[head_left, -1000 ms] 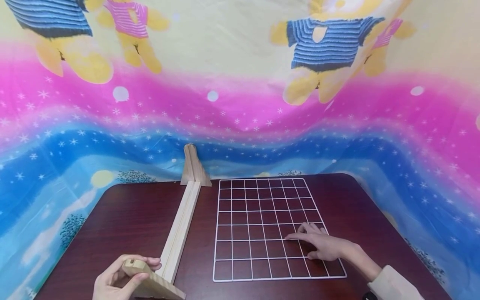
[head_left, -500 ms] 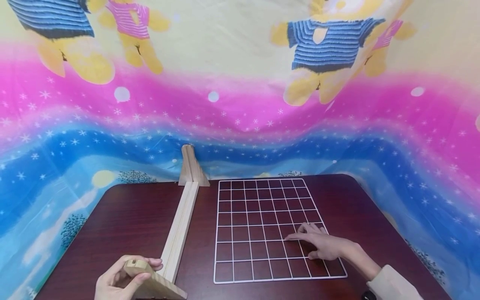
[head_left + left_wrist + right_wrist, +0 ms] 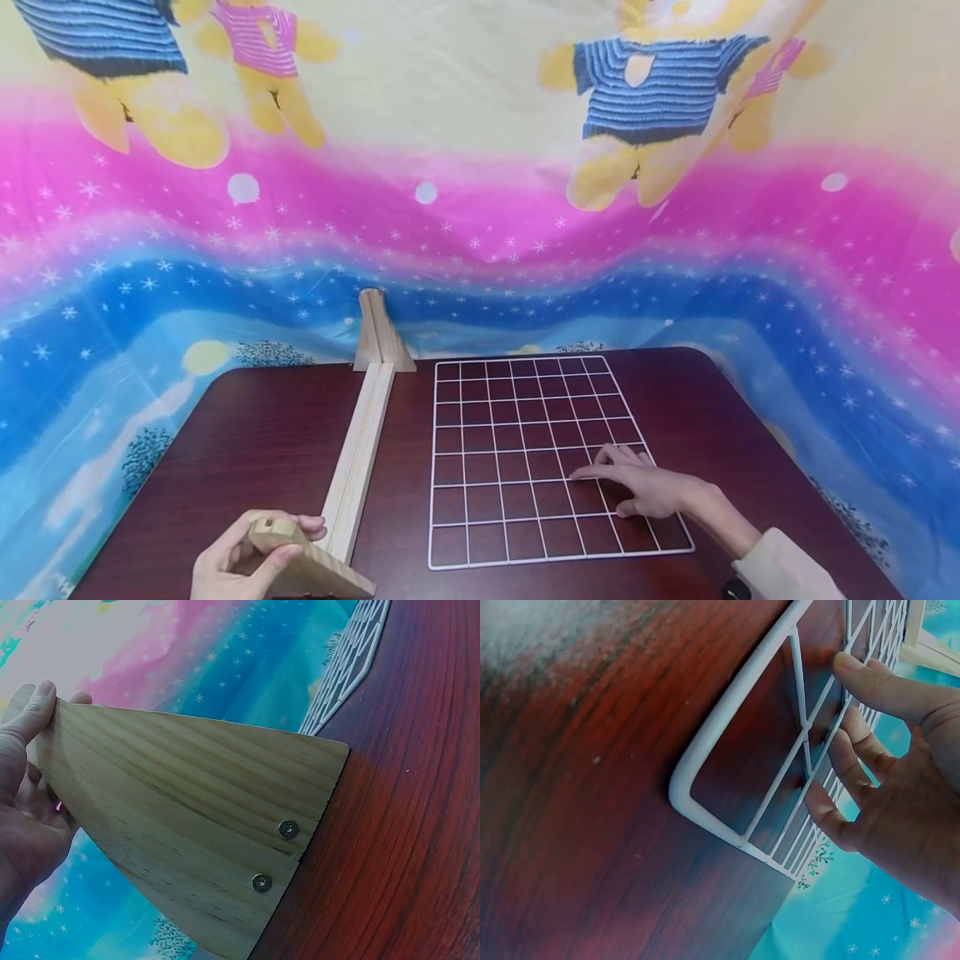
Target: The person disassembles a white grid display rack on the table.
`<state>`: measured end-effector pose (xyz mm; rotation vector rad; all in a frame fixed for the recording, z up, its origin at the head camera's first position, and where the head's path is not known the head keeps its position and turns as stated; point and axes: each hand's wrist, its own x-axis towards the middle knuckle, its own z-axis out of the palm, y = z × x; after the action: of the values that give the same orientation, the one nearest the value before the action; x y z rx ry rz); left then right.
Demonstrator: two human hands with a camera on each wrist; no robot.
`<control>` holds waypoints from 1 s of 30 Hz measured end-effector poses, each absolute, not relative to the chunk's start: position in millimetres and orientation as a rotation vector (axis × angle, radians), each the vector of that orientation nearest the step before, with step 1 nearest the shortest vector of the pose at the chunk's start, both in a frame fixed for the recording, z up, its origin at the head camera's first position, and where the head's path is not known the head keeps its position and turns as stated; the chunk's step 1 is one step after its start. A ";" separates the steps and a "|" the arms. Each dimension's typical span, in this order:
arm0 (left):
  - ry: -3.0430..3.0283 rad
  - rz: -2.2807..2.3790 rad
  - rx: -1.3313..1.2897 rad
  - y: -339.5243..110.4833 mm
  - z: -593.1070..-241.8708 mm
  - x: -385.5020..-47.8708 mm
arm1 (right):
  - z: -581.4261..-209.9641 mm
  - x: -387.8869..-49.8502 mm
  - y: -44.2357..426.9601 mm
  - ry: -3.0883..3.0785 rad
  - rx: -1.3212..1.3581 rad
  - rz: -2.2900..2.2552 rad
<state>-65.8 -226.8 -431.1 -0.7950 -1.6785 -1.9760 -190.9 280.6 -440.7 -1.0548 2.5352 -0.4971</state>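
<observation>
A wooden stand lies along the left half of the table: a long grooved bar [image 3: 358, 467] joins two tapered end boards. My left hand [image 3: 240, 554] grips the narrow top of the near end board [image 3: 318, 571], thumb on one face and fingers behind. Two metal screws show low on that board [image 3: 225, 817] in the left wrist view. The far end board [image 3: 381, 337] stands upright at the table's back edge. To the right, a white wire grid [image 3: 510, 481] lies flat. My right hand [image 3: 648, 487] rests on its right part, fingers spread and lightly bent, touching the wires.
The dark red-brown table [image 3: 255, 442] has rounded back corners. Behind it hangs a printed cloth [image 3: 480, 217] with bears and snowflakes, close to the back edge. A strip of table separates the bar from the grid.
The far end of the wooden stand has swung slightly left. The grid has turned a little, its near left corner shifting toward me. Both hands stay almost where they were.
</observation>
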 end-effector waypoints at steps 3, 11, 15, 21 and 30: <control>-1.666 -1.980 -0.813 -226.9 -429.9 -67.3 | -441.8 -190.7 281.5 2.565 -1.081 -0.467; -1.726 -2.037 -0.720 -227.1 -427.7 -62.2 | -443.3 -189.0 279.1 2.583 -1.043 -0.494; -1.729 -2.060 -0.715 -226.8 -427.1 -62.1 | -444.1 -185.8 279.0 2.595 -1.014 -0.508; -1.686 -2.055 -0.753 -226.2 -427.6 -64.3 | -444.1 -183.0 279.8 2.603 -1.028 -0.524; -1.694 -2.050 -0.753 -226.9 -431.5 -63.1 | -446.0 -182.5 279.4 2.635 -1.076 -0.525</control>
<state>-63.1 -226.9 -431.5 -0.7529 -1.6938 -2.0495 -182.5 279.4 -446.0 -1.0760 2.6346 -0.5247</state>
